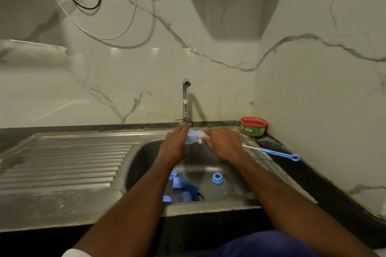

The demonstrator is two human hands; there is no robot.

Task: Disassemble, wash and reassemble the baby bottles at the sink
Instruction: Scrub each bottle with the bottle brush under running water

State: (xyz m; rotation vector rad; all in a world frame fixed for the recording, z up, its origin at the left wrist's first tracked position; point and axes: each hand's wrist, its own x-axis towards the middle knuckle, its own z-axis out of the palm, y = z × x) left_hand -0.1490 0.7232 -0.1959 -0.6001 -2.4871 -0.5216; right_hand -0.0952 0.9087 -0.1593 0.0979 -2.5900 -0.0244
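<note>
Over the steel sink, under the tap, my left hand grips a clear baby bottle lying sideways. My right hand grips the white bristle end of a bottle brush at the bottle's mouth; its blue handle sticks out to the right over the counter. A thin stream of water falls below the bottle. On the basin floor lie a blue screw ring and several other blue bottle parts near the drain, partly hidden by my left forearm.
A ribbed steel drainboard stretches left of the basin. A red-rimmed round tub sits in the back right corner on the dark counter. Marble walls close in behind and to the right. Cables hang at upper left.
</note>
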